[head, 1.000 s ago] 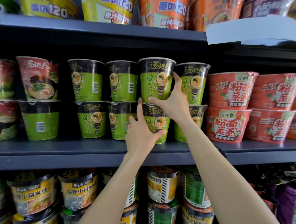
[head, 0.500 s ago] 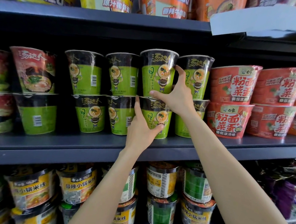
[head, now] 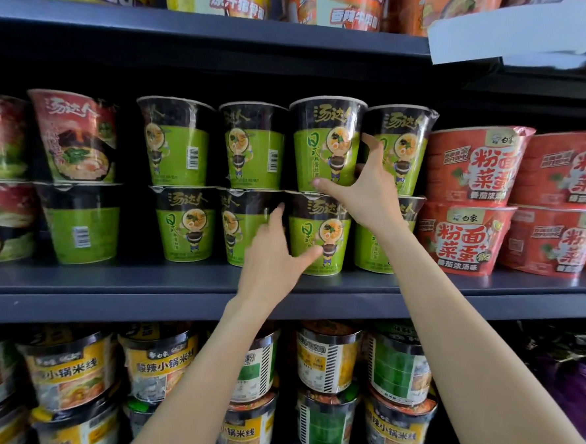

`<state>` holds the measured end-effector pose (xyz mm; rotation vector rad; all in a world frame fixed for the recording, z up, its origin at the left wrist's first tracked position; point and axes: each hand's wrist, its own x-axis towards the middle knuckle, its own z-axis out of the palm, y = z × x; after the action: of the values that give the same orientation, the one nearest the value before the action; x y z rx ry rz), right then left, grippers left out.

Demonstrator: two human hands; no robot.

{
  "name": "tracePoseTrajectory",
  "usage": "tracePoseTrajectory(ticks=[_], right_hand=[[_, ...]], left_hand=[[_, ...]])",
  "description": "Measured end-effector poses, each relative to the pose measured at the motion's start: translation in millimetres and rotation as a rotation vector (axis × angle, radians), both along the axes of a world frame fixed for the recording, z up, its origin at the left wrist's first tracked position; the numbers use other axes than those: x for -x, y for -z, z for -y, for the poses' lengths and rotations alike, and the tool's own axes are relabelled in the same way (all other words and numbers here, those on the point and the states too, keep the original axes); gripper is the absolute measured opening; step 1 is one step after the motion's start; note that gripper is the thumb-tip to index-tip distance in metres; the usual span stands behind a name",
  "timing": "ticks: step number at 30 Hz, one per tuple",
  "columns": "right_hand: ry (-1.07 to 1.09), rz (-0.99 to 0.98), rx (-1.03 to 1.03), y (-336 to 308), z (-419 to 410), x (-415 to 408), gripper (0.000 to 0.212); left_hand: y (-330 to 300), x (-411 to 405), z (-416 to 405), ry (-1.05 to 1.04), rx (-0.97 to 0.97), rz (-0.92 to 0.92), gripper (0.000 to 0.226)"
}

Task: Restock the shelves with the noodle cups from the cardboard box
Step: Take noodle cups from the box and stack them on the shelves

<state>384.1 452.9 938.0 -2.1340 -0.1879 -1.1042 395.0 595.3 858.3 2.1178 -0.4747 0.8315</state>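
I see the right hand (head: 369, 188) gripping the upper green noodle cup (head: 325, 145), stacked on a lower green cup (head: 318, 233) on the middle shelf (head: 109, 286). Left hand (head: 275, 258) clasps that lower cup. Cardboard box not visible.

Both bare forearms extend from the near lower edge up and away toward the far middle of the view. Left hand (head: 275, 258): back facing the camera, thumb stretched to the right, fingers (head: 278, 217) raised and spread in an open cradling pose. Right hand (head: 365, 188): higher and just right of the left, thumb pointing left, fingers curled away out of sight, wrist bent slightly.
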Motion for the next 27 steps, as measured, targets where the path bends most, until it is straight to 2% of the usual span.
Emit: tracePoseTrajectory(ticks=[3, 5, 8, 11, 13, 16, 19, 22, 25, 27], right_hand=[[0.004, 0.047, -0.015, 6.2, -1.1, -2.3, 0.093], [0.024, 0.097, 0.001, 10.3, -4.5, -0.6, 0.088], [0.127, 0.175, 0.034, 16.3, -10.2, 4.2, 0.076], [0.261, 0.417, 0.064, 23.8, -24.0, 11.6, 0.047], [0.232, 0.532, 0.131, 28.6, -43.3, 14.0, 0.035], [0.188, 0.405, 0.322, 34.5, -77.0, 7.3, 0.042], [0.276, 0.248, 0.480, 45.0, -100.4, -3.4, 0.054], [0.359, 0.194, 0.552, 51.4, -113.5, -10.1, 0.065], [0.390, 0.038, 0.607, 55.0, -116.2, -15.4, 0.072], [0.387, 0.003, 0.604, 55.3, -116.6, -18.2, 0.075]], left_hand=[[-3.2, 3.6, -38.1, -0.205, 0.091, 0.327, 0.051], [-5.0, -1.1, -68.9, -0.249, 0.195, 0.429, 0.044], [-8.2, -17.0, -112.4, -0.288, 0.272, 0.407, 0.052], [-16.5, -31.9, -148.4, -0.295, 0.275, 0.241, 0.076], [-23.9, -36.4, -162.2, -0.274, 0.202, 0.147, 0.094], [-30.0, -40.0, -160.0, -0.263, 0.042, 0.017, 0.116], [-29.0, -50.2, -147.8, -0.300, -0.082, 0.011, 0.126], [-28.3, -61.0, -144.1, -0.358, -0.143, 0.008, 0.125], [-25.6, -61.7, -149.9, -0.360, -0.129, 0.006, 0.120], [-23.8, -57.8, -156.7, -0.361, -0.115, 0.012, 0.119]])
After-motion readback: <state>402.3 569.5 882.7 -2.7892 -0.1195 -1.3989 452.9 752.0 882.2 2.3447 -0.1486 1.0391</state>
